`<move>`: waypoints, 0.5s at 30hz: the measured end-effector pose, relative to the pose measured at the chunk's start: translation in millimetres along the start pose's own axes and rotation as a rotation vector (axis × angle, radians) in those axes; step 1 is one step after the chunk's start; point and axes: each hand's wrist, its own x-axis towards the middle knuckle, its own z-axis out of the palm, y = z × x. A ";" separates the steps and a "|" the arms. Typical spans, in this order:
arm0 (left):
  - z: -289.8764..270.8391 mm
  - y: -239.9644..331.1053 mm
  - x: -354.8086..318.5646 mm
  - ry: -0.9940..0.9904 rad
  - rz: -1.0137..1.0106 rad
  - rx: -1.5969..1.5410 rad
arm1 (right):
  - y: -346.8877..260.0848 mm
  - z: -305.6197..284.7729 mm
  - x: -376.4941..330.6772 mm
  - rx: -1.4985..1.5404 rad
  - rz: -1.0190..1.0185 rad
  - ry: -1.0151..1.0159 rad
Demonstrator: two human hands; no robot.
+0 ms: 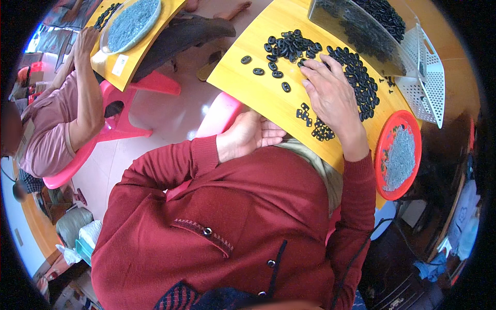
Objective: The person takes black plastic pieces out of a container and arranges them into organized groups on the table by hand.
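My right hand (330,90) reaches over the yellow table (243,36). Its fingers are stretched and apart, the tips on small black oval pieces (289,46) with what look like two holes each. More of these ovals (364,88) lie to the right of the hand. Close to its wrist are smaller black pieces (323,130) in a tight cluster. Palm up at the table's near edge, my left hand (250,132) has its fingers extended and shows nothing in it.
A red tray (383,188) of thin silvery pieces stands at right. Behind are a clear bin (356,33) of black pieces and a white perforated basket (431,88). Another person (62,119) sits at left by a second table with a round tray (106,44).
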 end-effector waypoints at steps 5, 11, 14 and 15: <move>-4.7 -0.9 2.2 -0.009 -0.008 -0.018 | 2.0 -1.0 3.4 0.055 0.016 0.044; -4.1 -0.3 2.2 -0.005 -0.015 -0.011 | 10.9 -0.6 6.3 0.099 0.028 0.056; -4.0 -0.6 1.8 -0.008 -0.011 -0.010 | 15.4 4.3 7.5 0.119 -0.002 0.103; -4.1 -0.4 1.3 -0.009 -0.005 -0.010 | 15.5 6.1 7.3 0.120 0.014 0.082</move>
